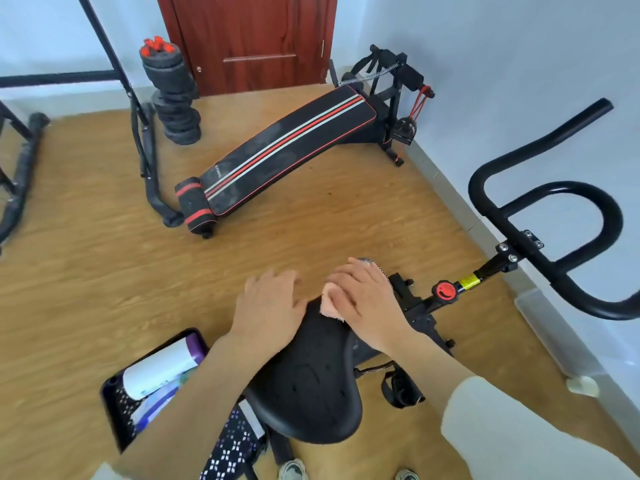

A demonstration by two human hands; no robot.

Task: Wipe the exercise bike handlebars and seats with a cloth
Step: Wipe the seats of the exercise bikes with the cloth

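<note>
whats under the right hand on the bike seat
A pink cloth, pressed onto the nose of the black saddle. Only one edge of it shows; the right hand covers the rest.

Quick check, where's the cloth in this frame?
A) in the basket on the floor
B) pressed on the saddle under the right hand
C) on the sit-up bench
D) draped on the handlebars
B: the peach cloth lies on the front of the black saddle beneath the right hand. The left hand rests on the saddle beside it.
</note>
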